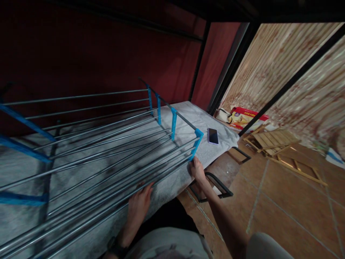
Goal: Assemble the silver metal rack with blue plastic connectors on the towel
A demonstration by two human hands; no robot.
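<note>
While the rack lies on its side across the grey mattress, both hands are down at its near edge. It's a bunch of long steel rods held by blue plastic end pieces, and it stretches from the far left to about the middle of the bed. Right hand is clenched round the near rods right below the lowest blue corner piece, so it's grasping that joint. Left hand sits further left with its fingers curled onto the same near rods, looks like a steadying grip more than a squeeze, hard to tell how tight.

My read: it's the seating-a-rod-in-its-connector stage. Next move probably wants the left hand bracing the rods while the right works that corner.

Phone lies just right of the rack on the mattress. Red box and wooden slats are on the tiled floor, far right
</note>
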